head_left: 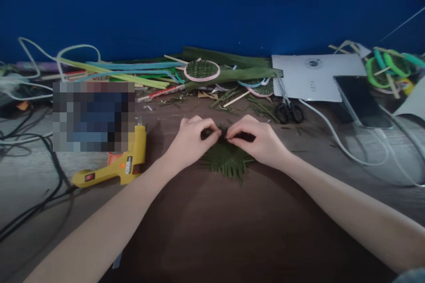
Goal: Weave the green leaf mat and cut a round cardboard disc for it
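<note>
A piece woven from green leaf strips (229,159), with loose fringed ends toward me, lies on the dark tabletop in the middle. My left hand (197,135) pinches at its far edge, thumb against fingertips. Close beside it, my right hand (255,137) makes a similar pinch at the same edge. The two sets of fingertips nearly meet, and they hide exactly which strips they grip. Left of my left forearm, a yellow hot glue gun (128,163) lies with a small red light showing.
At the back lie a round woven fan (202,70), long green leaves (229,75) and coloured strips (133,68). Black-handled scissors (288,108) rest by a white sheet (308,77). A phone (363,101) with a white cable (345,146) is at right; black cables (56,163) run along the left.
</note>
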Tool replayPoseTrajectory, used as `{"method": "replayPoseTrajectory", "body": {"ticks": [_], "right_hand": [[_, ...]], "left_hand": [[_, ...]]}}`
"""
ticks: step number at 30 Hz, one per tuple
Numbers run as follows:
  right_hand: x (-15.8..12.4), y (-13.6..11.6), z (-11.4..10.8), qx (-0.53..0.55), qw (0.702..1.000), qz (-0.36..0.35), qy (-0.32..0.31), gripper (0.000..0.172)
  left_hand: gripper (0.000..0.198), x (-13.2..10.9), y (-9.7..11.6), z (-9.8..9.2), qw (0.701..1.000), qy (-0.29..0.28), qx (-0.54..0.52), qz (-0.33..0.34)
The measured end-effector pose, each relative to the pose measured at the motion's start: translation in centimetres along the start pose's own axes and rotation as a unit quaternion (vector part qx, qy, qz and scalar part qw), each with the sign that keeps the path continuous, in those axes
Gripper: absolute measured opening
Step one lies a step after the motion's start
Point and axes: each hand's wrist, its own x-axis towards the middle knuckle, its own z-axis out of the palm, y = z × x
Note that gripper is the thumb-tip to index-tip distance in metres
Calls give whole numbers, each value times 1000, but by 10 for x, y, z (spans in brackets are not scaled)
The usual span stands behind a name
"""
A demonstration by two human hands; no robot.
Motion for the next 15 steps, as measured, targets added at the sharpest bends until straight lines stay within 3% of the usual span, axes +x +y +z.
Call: {"method": "replayPoseTrajectory", "body": {"ticks": [3, 7, 15], "right_hand": [[0, 0, 0, -8, 1000, -14, 8, 8], [-1, 0, 0, -58, 995, -85, 15, 11], [-4, 0, 2, -127, 980, -155, 22, 13]], "left_hand": [[25, -1, 2, -3, 1000, -19, -21, 3], [36, -3, 3, -7, 998, -42, -43, 7], [35, -4, 5, -7, 998, -38, -49, 12]]}}
